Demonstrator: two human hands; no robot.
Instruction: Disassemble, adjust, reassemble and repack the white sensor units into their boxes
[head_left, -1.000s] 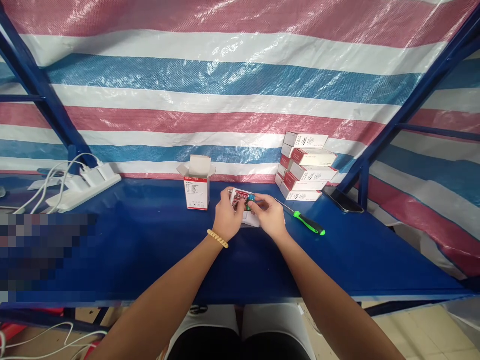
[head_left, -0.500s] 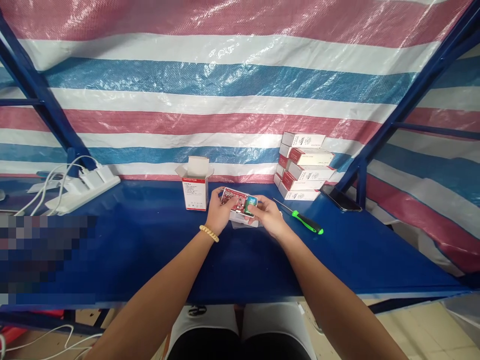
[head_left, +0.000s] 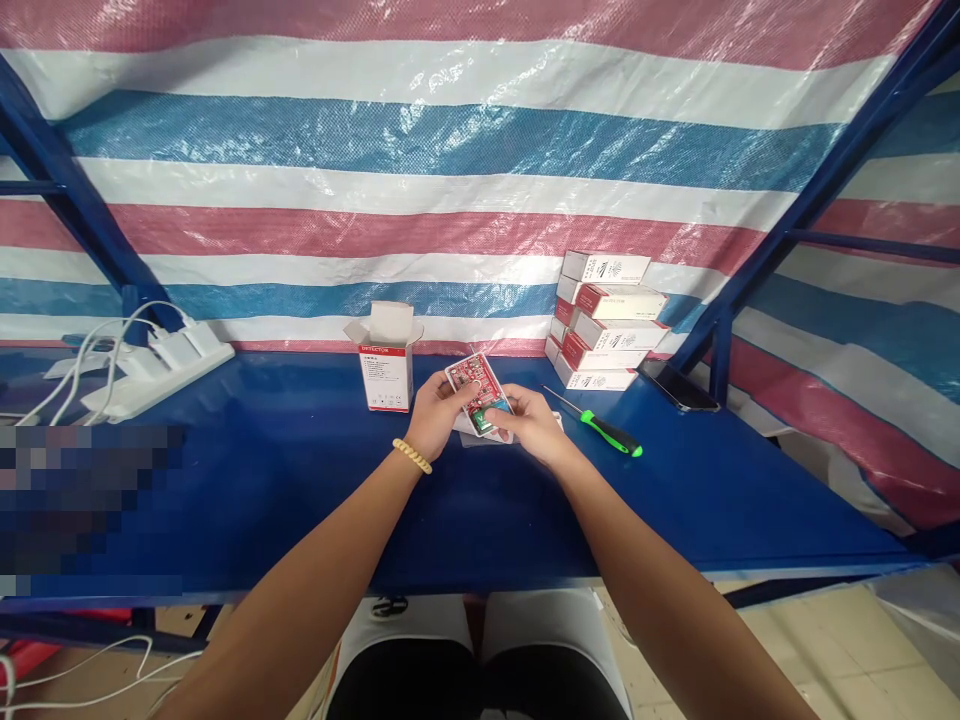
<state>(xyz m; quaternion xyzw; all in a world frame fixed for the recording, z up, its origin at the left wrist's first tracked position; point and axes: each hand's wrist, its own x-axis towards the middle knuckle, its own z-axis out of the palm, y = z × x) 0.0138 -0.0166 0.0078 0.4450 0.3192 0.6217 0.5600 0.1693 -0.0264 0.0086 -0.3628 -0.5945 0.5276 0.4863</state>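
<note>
Between both my hands is a red circuit board [head_left: 484,376] in a white housing, with a green and blue part at its lower end. My left hand [head_left: 439,412] grips its left side, the thumb lying across the board. On the right edge my right hand [head_left: 531,422] holds it, thumb over the green part. White and clear pieces [head_left: 471,432] lie beneath the board on the blue table, partly covered by it and my hands. To the right rests a green and black screwdriver [head_left: 604,428], its shaft pointing toward the stack of boxes.
An open white and red box [head_left: 387,375] marked DETECTOR stands left of my hands. Several similar boxes [head_left: 607,330] are stacked at the back right, beside a dark phone [head_left: 681,388]. A white power strip [head_left: 161,370] with cables lies at the left of the table [head_left: 285,510].
The circuit board has turned clockwise in my hands, its green end now pointing down toward me. Both hands keep their hold. The view has shifted slightly.
</note>
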